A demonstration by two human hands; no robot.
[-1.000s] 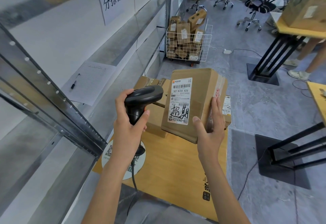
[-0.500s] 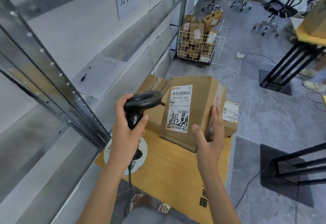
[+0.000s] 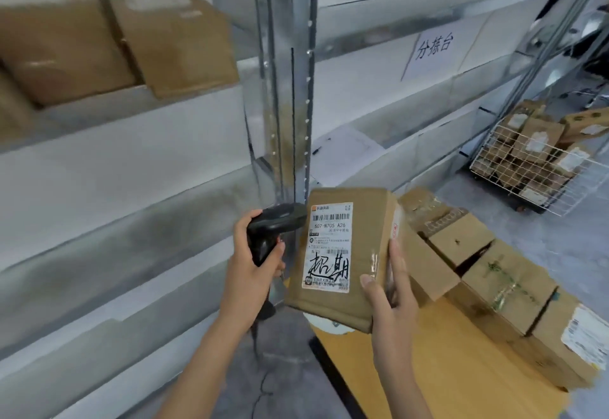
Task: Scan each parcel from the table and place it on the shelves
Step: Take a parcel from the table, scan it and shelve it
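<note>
While your grip on both items has stayed the same over the last second, your head has swung left and up, so the shelves (image 3: 138, 141) now fill most of the view where the floor and far desks did before. Two parcels already sit on the upper shelf (image 3: 108, 33) at top left, blurred by the turn. Judgement: the scan step looks finished or nearly so, and you are searching for a slot.

Desk (image 3: 438, 362): now pushed to the lower right of the view. The remaining parcels (image 3: 494, 273) lie in a row along its far edge, touching one another, unscanned as far as can be told.

Held parcel (image 3: 349, 254): lifted off the desk, over its left corner, label side toward you, close to the shelf upright (image 3: 283, 89). It has kept its tilt and its place between your hands.

Right hand (image 3: 392, 290): grasping the parcel at its lower right corner, thumb on the label face, fingers along the taped side.

Left hand (image 3: 255, 273): clenched round the handle of the scanner (image 3: 273, 224). Its head points at the upper barcode and is just beside the parcel's left edge, closer than a second ago. No beam visible; a completed read cannot be confirmed.

Implication: you need a free shelf bay next; the scanner cable trails down toward the floor and could snag as you reach.
</note>
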